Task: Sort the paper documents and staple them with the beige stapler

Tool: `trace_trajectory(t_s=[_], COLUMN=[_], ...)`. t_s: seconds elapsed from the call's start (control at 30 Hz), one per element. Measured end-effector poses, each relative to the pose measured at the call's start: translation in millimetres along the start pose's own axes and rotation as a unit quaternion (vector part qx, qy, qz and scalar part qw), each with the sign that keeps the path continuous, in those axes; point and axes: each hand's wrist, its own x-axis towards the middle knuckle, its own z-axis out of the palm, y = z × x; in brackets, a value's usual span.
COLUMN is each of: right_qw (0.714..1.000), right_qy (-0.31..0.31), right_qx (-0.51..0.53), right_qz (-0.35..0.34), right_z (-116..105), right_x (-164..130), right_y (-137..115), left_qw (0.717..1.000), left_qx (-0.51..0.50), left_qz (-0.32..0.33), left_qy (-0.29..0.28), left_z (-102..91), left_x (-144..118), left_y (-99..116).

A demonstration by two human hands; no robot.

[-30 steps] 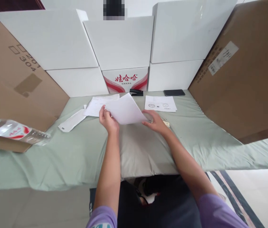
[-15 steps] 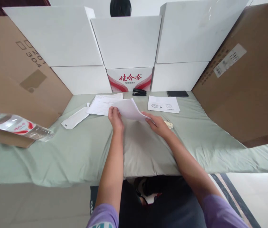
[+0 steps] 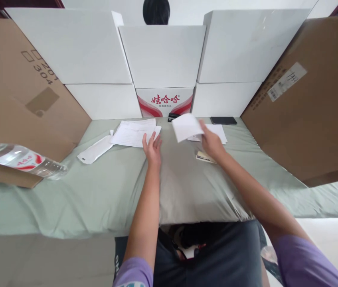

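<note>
Now the right hand grips a white sheet (lifted), while the left hand, fingers spread, touches the paper stack.

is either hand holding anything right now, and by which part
The right hand holds a white paper sheet by its right edge, lifted above the green cloth. The left hand lies open, holding nothing.

We read "娃哈哈" in red on white carton; left of it, brown box w/ "304"; bottle label illegible.
</note>
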Motion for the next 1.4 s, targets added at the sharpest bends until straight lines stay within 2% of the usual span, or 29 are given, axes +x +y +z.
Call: trace_trajectory(t_s=[0.07,0.13,0.23,0.3,0.4,0.5,0.6,0.63,0.67,0.7,0.77,0.8,0.83,0.87,0.93,1.0,1.07,1.13,1.2,1.23,1.3,1.4], right_qw=[0.998,0.992,0.965,0.941,0.932,0.934,0.931,0.926,0.918,0.908,0.898,0.905,0.920,0.940,0.980,0.998,0.991,0.968,0.941,0.929,0.913,0.897], right_qy=[0.032,0.001,-0.172,-0.245,-0.260,-0.258,-0.291,-0.312,-0.336,-0.359,-0.376,-0.360,-0.327,-0.278,-0.152,-0.038,0.045,0.071,0.055,0.045,0.037,0.025], right_qx=[-0.041,-0.122,-0.197,-0.233,-0.250,-0.243,-0.211,-0.203,-0.199,-0.199,-0.205,-0.203,-0.194,-0.174,-0.104,0.006,0.127,0.238,0.333,0.365,0.401,0.429], right_qz=[0.023,0.035,0.000,0.000,0.026,0.043,0.056,0.062,0.071,0.081,0.098,0.099,0.096,0.088,0.073,0.051,0.016,0.020,0.034,0.038,0.061,0.104], right_z=[-8,-8,7,20,33,36,32,30,27,23,16,13,11,10,10,18,32,52,74,85,104,118], right_x=[19,33,42,42,42,44,50,53,55,58,60,60,58,54,41,23,3,-14,-26,-31,-37,-41], right_y=[28,53,83,97,107,109,109,109,109,108,103,98,91,81,52,12,-34,-76,-106,-115,-121,-114], left_qw=[1.000,0.999,0.999,0.998,0.998,0.997,0.986,0.970,0.940,0.896,0.783,0.730,0.689,0.662,0.642,0.653,0.690,0.747,0.793,0.804,0.807,0.801], left_qx=[-0.004,-0.006,0.010,0.025,0.036,0.054,0.165,0.241,0.333,0.433,0.612,0.677,0.721,0.747,0.765,0.754,0.718,0.657,0.599,0.583,0.580,0.590], left_qz=[-0.021,-0.031,-0.041,-0.045,-0.039,-0.029,0.012,0.042,0.075,0.102,0.113,0.096,0.077,0.061,0.055,0.073,0.088,0.102,0.111,0.111,0.105,0.097], left_qy=[-0.012,-0.023,-0.030,-0.031,-0.033,-0.039,-0.025,-0.015,-0.001,0.010,0.016,0.011,0.003,-0.004,-0.007,0.002,0.013,0.023,0.030,0.034,0.040,0.044], left_z=[0.2,0.5,0.6,0.3,0.2,0.1,-4.5,-7.7,-11.6,-16.1,-25.3,-29.5,-33.0,-35.6,-38.6,-39.4,-39.9,-41.2,-43.4,-44.7,-47.3,-50.2], left_x=[0,0,1,1,2,4,9,11,13,14,16,17,17,17,17,18,19,21,21,22,23,24], left_y=[-1,-4,-6,-6,-5,-5,-4,-2,0,3,7,8,8,7,5,3,2,3,5,6,8,10])
